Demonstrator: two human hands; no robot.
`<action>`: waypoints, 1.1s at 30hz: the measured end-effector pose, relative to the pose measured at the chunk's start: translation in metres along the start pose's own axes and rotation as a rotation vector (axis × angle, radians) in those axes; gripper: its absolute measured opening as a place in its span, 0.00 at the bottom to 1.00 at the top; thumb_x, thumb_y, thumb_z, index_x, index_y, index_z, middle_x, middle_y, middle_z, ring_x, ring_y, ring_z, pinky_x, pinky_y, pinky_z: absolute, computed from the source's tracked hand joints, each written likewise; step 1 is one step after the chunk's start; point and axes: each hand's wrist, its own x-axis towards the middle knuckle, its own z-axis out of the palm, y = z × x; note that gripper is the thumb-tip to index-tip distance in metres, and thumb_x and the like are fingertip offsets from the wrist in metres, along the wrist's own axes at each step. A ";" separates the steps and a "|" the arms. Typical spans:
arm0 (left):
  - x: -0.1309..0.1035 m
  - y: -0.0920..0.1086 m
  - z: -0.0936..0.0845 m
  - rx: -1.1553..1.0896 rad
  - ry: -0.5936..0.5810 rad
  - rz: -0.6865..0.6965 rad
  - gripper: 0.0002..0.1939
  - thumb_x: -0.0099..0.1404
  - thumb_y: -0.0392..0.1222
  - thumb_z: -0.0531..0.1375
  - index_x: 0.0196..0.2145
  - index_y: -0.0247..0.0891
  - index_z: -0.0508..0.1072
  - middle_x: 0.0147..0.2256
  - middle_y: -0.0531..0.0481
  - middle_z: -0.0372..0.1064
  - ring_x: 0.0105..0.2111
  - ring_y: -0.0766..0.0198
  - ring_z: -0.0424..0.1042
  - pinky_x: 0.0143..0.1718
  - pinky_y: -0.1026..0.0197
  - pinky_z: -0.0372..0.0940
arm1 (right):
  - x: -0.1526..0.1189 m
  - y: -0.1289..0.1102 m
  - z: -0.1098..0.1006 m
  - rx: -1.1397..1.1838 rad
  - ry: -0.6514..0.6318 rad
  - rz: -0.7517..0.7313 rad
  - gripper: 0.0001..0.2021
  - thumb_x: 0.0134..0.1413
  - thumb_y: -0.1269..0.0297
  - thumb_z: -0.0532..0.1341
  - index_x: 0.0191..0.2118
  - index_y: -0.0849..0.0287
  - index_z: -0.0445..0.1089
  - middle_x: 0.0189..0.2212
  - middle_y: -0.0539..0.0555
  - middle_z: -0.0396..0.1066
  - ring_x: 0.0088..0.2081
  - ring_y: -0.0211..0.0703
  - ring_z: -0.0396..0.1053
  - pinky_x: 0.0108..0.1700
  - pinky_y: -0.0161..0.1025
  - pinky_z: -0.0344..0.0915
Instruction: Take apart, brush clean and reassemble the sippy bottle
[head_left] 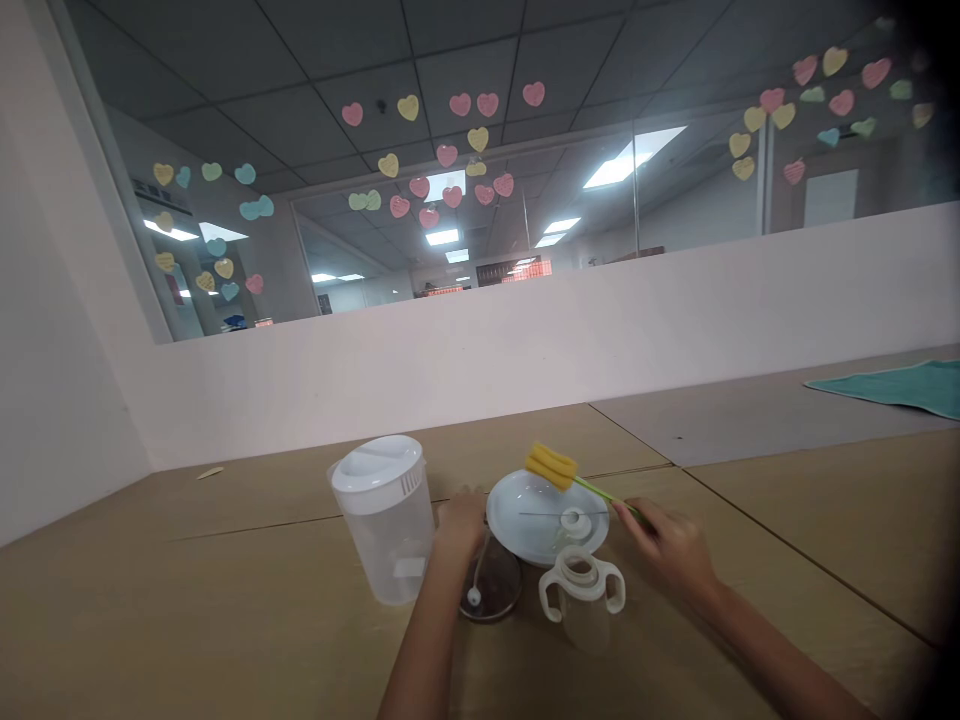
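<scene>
My right hand (667, 545) is closed round the green handle of a bottle brush (551, 466). Its yellow sponge head hovers over the far rim of a white bowl (514, 520). Inside the bowl lies a white ring-shaped cap (576, 521). A clear baby bottle (586, 622) with two white side handles stands upright and uncapped in front. Beyond a dark round dish (501, 592), my left hand (463, 520) reaches to the bowl's left side; its fingers are blurred and partly hidden. A thin tube with a white end piece (474, 597) lies on the dish.
A translucent pitcher (386, 550) with a white lid stands just left of my left forearm. At the far right lies a teal cloth (907, 385). A small wooden piece (210, 473) is near the wall. Above a low white wall (450, 360) is a window with heart-shaped notes.
</scene>
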 end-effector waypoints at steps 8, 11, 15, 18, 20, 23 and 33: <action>-0.002 0.054 0.020 -0.233 -0.112 0.480 0.17 0.58 0.39 0.55 0.45 0.46 0.72 0.47 0.53 0.70 0.47 0.61 0.68 0.47 0.65 0.60 | 0.001 0.000 -0.001 0.008 -0.017 0.066 0.20 0.60 0.55 0.50 0.26 0.62 0.72 0.16 0.50 0.69 0.16 0.31 0.63 0.22 0.30 0.54; 0.002 0.059 0.036 -0.284 -0.144 0.510 0.12 0.59 0.38 0.52 0.32 0.42 0.77 0.34 0.54 0.75 0.34 0.62 0.72 0.36 0.66 0.63 | 0.000 0.002 0.001 0.006 -0.015 0.070 0.20 0.60 0.56 0.51 0.26 0.62 0.71 0.17 0.50 0.70 0.16 0.31 0.63 0.22 0.30 0.54; 0.008 0.051 0.038 -0.341 -0.068 0.473 0.07 0.53 0.36 0.56 0.26 0.37 0.75 0.26 0.52 0.72 0.27 0.64 0.69 0.28 0.66 0.60 | -0.001 0.004 0.000 0.023 -0.027 0.104 0.20 0.59 0.55 0.51 0.26 0.62 0.72 0.16 0.50 0.69 0.16 0.32 0.62 0.22 0.30 0.53; 0.008 0.043 0.022 -0.384 0.050 0.444 0.07 0.49 0.33 0.58 0.29 0.36 0.73 0.28 0.52 0.71 0.28 0.65 0.67 0.28 0.66 0.58 | -0.001 0.004 -0.002 0.073 -0.059 0.165 0.20 0.59 0.54 0.52 0.25 0.61 0.72 0.15 0.49 0.67 0.16 0.31 0.61 0.22 0.30 0.53; 0.005 0.038 0.007 -0.415 0.123 0.431 0.07 0.52 0.35 0.58 0.31 0.36 0.72 0.29 0.52 0.70 0.28 0.66 0.66 0.29 0.66 0.58 | -0.001 0.003 -0.004 0.113 -0.079 0.187 0.20 0.58 0.54 0.51 0.24 0.61 0.71 0.15 0.48 0.66 0.16 0.31 0.60 0.22 0.30 0.53; -0.006 0.032 -0.018 -0.471 0.182 0.437 0.07 0.55 0.40 0.57 0.32 0.37 0.70 0.30 0.53 0.70 0.30 0.67 0.66 0.30 0.67 0.58 | -0.002 0.002 -0.004 0.120 -0.099 0.168 0.22 0.59 0.55 0.50 0.22 0.61 0.70 0.13 0.48 0.63 0.15 0.31 0.59 0.21 0.30 0.52; -0.039 0.001 -0.051 -0.251 0.005 0.144 0.11 0.45 0.36 0.63 0.31 0.38 0.73 0.28 0.50 0.73 0.29 0.62 0.70 0.29 0.65 0.61 | -0.006 0.009 0.001 -0.073 -0.055 0.028 0.22 0.60 0.55 0.51 0.21 0.62 0.70 0.11 0.48 0.62 0.14 0.31 0.57 0.21 0.31 0.47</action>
